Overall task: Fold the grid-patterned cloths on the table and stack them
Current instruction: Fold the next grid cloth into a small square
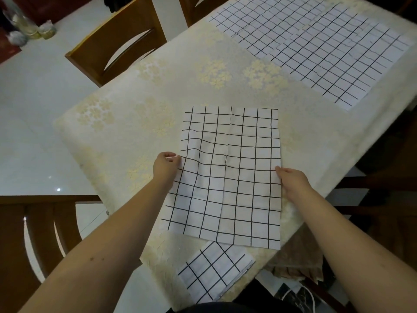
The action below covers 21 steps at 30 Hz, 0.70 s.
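Note:
A white cloth with a black grid (232, 175) lies spread in front of me on the table, a crease running down its middle. My left hand (166, 166) pinches its left edge about halfway along. My right hand (293, 180) grips the right edge at the same height. Close to the table's near edge, partly under the spread cloth, sits a small folded stack of grid cloths (214, 272). More unfolded grid cloths (316, 46) lie overlapped at the far right of the table.
The table wears a cream floral tablecloth (140, 123). Wooden chairs stand at the far side (117, 41) and at my left (38, 227). A brown cloth (297, 260) hangs off the near right corner. Glossy white floor lies to the left.

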Available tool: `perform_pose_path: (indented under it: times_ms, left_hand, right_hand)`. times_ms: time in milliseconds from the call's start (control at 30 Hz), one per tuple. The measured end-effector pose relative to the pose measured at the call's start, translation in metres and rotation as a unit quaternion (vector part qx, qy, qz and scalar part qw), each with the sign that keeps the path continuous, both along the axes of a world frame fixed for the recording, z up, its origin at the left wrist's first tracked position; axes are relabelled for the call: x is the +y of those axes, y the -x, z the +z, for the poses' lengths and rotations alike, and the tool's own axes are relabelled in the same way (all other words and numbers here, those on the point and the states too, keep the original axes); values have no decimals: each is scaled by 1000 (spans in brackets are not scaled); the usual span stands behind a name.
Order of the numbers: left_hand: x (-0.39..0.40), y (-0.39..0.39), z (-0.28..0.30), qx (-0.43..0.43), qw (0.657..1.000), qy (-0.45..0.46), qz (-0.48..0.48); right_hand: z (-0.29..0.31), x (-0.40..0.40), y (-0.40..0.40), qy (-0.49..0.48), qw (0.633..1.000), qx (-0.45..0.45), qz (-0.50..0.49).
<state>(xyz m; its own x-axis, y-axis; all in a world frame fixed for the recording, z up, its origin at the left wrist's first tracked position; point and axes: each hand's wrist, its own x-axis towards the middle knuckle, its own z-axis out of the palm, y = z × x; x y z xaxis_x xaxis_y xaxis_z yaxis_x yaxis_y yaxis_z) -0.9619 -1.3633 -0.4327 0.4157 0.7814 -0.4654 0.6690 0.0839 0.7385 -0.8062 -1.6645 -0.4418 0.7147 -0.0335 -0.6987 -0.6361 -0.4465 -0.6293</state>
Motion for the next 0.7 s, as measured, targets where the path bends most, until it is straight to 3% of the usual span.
perform_pose_path:
  times_ms: [367, 567, 700]
  left_hand:
    - [12, 19, 5, -83, 996, 7, -40]
    - [11, 23, 18, -115, 990, 31, -74]
    - [15, 27, 30, -121, 987, 10, -105]
  right_hand:
    - [7, -23, -1, -37, 999, -5, 1]
    - [24, -25, 9, -65, 994, -90, 14]
    - [37, -32, 14, -47, 979, -160, 114]
